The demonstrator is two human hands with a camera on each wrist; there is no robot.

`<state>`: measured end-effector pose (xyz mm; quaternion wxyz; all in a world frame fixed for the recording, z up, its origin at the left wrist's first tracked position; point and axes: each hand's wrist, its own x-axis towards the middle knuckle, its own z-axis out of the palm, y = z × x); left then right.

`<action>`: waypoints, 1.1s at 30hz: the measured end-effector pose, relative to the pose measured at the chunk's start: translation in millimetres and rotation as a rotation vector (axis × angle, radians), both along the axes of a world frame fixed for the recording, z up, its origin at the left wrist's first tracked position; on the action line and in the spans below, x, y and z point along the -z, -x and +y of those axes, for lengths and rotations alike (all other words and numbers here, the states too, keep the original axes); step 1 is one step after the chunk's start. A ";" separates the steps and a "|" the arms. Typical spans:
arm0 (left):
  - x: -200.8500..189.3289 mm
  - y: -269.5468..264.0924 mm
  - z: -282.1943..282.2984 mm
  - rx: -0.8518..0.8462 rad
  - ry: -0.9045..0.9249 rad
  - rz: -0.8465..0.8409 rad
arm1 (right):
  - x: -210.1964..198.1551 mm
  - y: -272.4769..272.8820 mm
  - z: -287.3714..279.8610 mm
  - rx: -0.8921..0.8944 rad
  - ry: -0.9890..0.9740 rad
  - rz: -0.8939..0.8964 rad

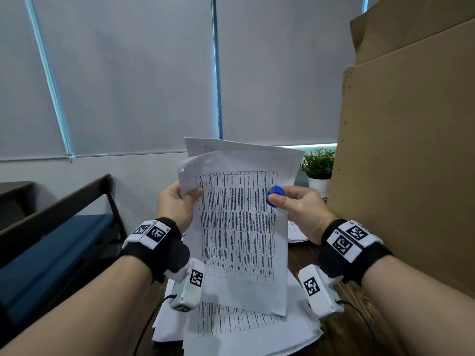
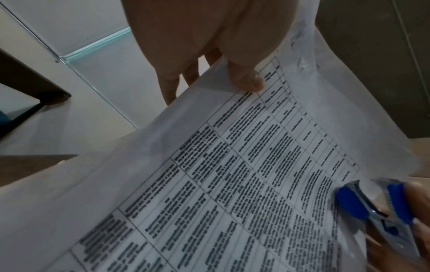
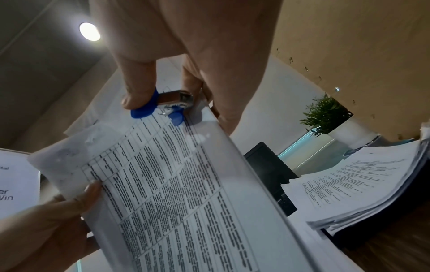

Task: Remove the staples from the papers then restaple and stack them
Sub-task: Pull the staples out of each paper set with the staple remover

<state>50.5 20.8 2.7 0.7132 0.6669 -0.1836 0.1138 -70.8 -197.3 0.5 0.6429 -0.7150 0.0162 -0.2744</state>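
Note:
I hold a set of printed table sheets [image 1: 241,227] upright in front of me. My left hand [image 1: 177,201] pinches its upper left edge, thumb on the front page [image 2: 249,82]. The top left corner [image 1: 191,165] is crumpled, and the sheets there fan apart. My right hand [image 1: 295,204] grips a blue staple remover [image 1: 275,196] at the papers' right edge, thumb on one blue grip [image 3: 144,108]. Its metal claws [image 3: 179,99] show in the right wrist view. More printed sheets [image 1: 231,327] lie spread on the desk below.
A tall cardboard sheet [image 1: 411,150] stands close on the right. A small potted plant [image 1: 318,168] sits behind the papers. Another paper stack [image 3: 363,189] lies on the wooden desk to the right. A dark frame with a blue cushion [image 1: 64,240] is at left.

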 end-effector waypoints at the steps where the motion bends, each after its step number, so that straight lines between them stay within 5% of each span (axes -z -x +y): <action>1: -0.8 -0.6 1.1 0.008 -0.001 -0.002 | -0.2 -0.2 -1.0 -0.006 -0.016 0.001; 10: -24.8 12.5 4.8 0.057 -0.001 -0.127 | -2.9 -0.7 -2.9 -0.032 0.033 0.019; 19: -26.1 9.9 5.4 0.042 0.043 -0.131 | -1.1 -1.6 3.7 -0.113 -0.085 0.058; 33: -28.7 16.2 13.9 0.176 -0.083 -0.085 | 4.6 -0.5 -6.9 -0.159 0.034 0.057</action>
